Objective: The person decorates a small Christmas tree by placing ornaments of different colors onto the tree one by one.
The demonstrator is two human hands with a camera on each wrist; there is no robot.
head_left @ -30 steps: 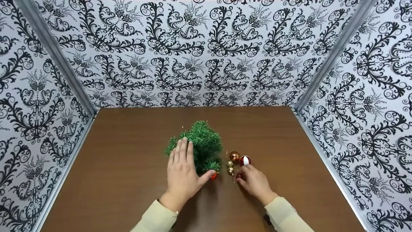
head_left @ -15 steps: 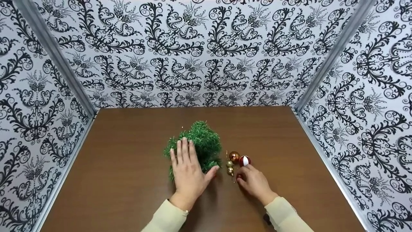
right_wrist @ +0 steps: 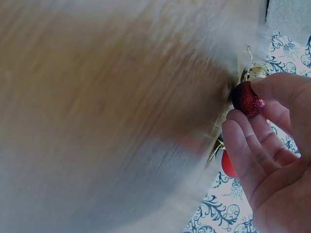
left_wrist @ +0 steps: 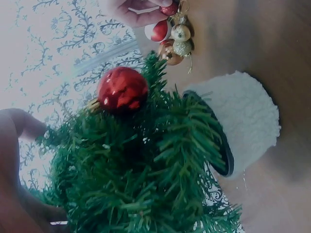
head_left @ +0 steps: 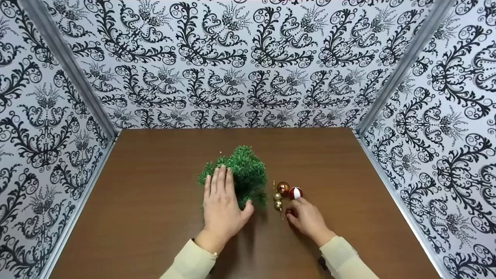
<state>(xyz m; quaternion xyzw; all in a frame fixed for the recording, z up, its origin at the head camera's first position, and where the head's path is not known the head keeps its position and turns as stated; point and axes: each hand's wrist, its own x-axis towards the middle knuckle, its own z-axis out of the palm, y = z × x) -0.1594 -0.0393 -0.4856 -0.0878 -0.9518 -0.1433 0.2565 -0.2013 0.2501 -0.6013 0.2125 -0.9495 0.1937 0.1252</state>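
Observation:
A small green artificial Christmas tree (head_left: 248,166) stands mid-table. My left hand (head_left: 221,211) lies against its near-left side, fingers straight. The left wrist view shows a shiny red bauble (left_wrist: 122,90) among the branches, and the tree's white textured pot (left_wrist: 238,121). To the right, my right hand (head_left: 308,220) pinches a small dark red glitter bauble (right_wrist: 249,99) between thumb and fingers, at the tabletop. Close to its fingers lie a red-and-white bauble (head_left: 296,193), a copper bauble (head_left: 283,188) and two small gold baubles (head_left: 278,200).
The brown wooden table (head_left: 155,174) is enclosed by patterned walls (head_left: 232,69) at the back and both sides. Grey metal posts (head_left: 73,73) line the corners. A dark object (head_left: 322,263) shows beside the right sleeve.
My left hand shifts slightly right, then back left, along the tree. A red bauble seen by its thumb one second ago is out of sight in the head view. The right hand stays in place.

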